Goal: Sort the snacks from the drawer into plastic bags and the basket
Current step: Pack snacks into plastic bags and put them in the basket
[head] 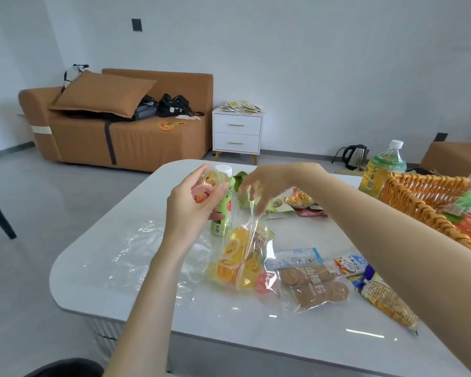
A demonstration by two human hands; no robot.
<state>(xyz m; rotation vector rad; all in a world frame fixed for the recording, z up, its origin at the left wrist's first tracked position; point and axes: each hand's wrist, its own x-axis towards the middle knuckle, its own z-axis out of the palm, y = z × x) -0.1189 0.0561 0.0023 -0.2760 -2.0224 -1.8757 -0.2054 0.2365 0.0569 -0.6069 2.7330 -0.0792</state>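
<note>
My left grip [193, 206] is clamping jelly cups [201, 191] beside the plastic bag [245, 240]. My right grip [267, 183] is pinching that bag's top edge.

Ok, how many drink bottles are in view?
2: a small green bottle standing behind the left hand, and a larger bottle beside the basket at far right. Others could be hidden.

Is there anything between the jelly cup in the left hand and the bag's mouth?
Nothing visible blocks it. The right hand pinches the bag mouth up beside the left hand with its jelly cup. The bottle stands just behind that hand, seemingly off the path.
</note>
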